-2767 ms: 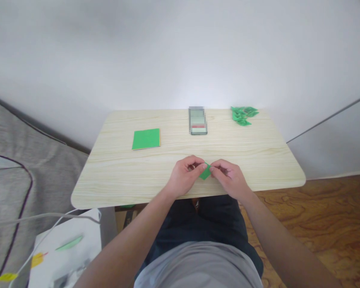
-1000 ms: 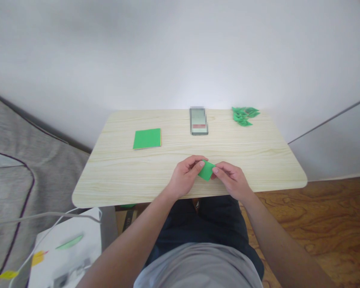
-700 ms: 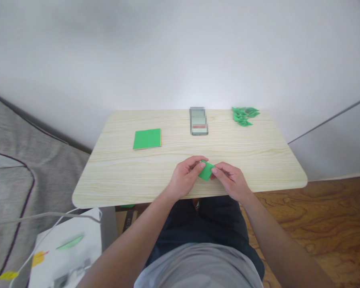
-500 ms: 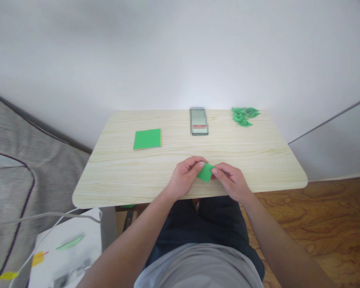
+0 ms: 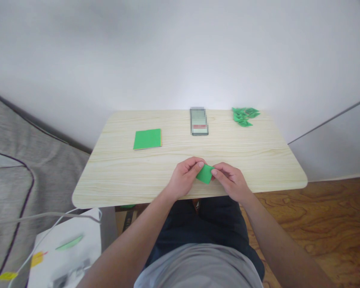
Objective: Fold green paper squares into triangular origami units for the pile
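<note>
The left hand [image 5: 183,179] and right hand [image 5: 231,182] both pinch a small green paper square [image 5: 204,175] at the near side of the surface [image 5: 117,176]. Farther back lie a green-topped paper stack [image 5: 147,139], a phone [image 5: 199,121] and folded green pieces [image 5: 242,117].

From here, the small green square [image 5: 204,175] looks like smooth matt paper, the tabletop [image 5: 243,150] smooth wood-grain, the grey cover [image 5: 55,176] cloth.

No readable text: phone screen [image 5: 199,121] pixelated, lettering on black strip [image 5: 127,221] illegible
</note>
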Demonstrator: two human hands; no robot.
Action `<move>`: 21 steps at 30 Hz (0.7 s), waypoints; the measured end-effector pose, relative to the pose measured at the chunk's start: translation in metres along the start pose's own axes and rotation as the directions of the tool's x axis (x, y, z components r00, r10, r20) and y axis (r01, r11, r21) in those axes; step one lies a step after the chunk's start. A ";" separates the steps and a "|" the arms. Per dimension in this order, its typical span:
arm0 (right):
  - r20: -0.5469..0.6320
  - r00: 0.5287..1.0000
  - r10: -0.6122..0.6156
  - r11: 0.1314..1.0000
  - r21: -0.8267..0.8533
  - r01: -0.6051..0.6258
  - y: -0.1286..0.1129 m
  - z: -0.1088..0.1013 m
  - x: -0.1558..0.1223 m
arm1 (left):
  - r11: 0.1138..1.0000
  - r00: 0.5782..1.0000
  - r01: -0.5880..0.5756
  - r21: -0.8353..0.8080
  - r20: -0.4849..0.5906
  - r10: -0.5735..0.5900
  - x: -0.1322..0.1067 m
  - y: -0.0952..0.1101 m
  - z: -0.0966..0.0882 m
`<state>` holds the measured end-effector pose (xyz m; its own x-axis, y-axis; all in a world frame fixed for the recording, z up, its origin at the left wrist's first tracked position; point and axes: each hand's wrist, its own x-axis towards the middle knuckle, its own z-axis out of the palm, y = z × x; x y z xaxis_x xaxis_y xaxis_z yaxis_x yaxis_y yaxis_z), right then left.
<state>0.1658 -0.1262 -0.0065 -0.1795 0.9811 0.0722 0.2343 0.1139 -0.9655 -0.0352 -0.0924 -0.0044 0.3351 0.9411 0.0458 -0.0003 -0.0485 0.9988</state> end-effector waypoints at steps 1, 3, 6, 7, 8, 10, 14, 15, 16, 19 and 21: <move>-0.002 1.000 0.002 1.000 0.009 -0.002 0.001 0.000 0.000 | 1.000 1.000 0.004 -0.001 0.000 -0.004 0.000 0.000 0.000; -0.002 1.000 0.001 1.000 0.017 -0.001 0.002 0.001 0.000 | 1.000 1.000 0.009 -0.006 0.001 -0.009 0.000 0.000 0.000; 0.004 1.000 -0.011 1.000 0.022 0.011 0.001 0.001 0.000 | 1.000 1.000 0.013 -0.002 0.009 -0.013 0.000 -0.001 -0.001; 0.003 1.000 -0.014 1.000 0.025 0.014 0.000 0.001 0.000 | 1.000 1.000 0.014 0.004 0.014 -0.014 0.000 -0.002 -0.001; 0.002 1.000 -0.016 1.000 0.027 0.016 -0.001 0.001 0.000 | 1.000 1.000 0.013 0.011 0.018 -0.014 0.000 -0.002 -0.001; 0.004 1.000 -0.018 1.000 0.021 0.018 -0.002 0.000 0.000 | 1.000 1.000 0.008 0.027 0.028 -0.008 0.000 -0.002 -0.001; -0.007 1.000 -0.014 1.000 -0.015 0.014 -0.005 -0.001 0.000 | 0.999 0.999 -0.006 0.049 0.035 0.005 -0.001 -0.001 0.000; -0.016 1.000 -0.013 1.000 -0.025 0.012 -0.004 -0.001 0.000 | 0.999 0.999 -0.006 0.052 0.037 0.004 -0.001 -0.002 0.000; -0.025 1.000 -0.011 0.999 -0.036 0.010 -0.004 -0.001 0.000 | 0.999 0.999 -0.001 0.048 0.039 0.000 -0.001 -0.002 0.001; -0.036 0.999 -0.003 0.998 -0.063 0.001 -0.003 -0.001 0.000 | 0.999 0.998 0.020 0.025 0.056 -0.022 -0.003 -0.005 0.002; -0.031 1.000 0.000 0.997 -0.076 -0.002 -0.002 -0.001 0.000 | 0.999 0.998 0.023 0.037 0.058 -0.025 -0.003 -0.008 0.003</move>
<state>0.1667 -0.1257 -0.0043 -0.1501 0.9854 0.0798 0.3069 0.1232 -0.9437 -0.0338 -0.0960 -0.0122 0.3890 0.9210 0.0200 0.0421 -0.0395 0.9983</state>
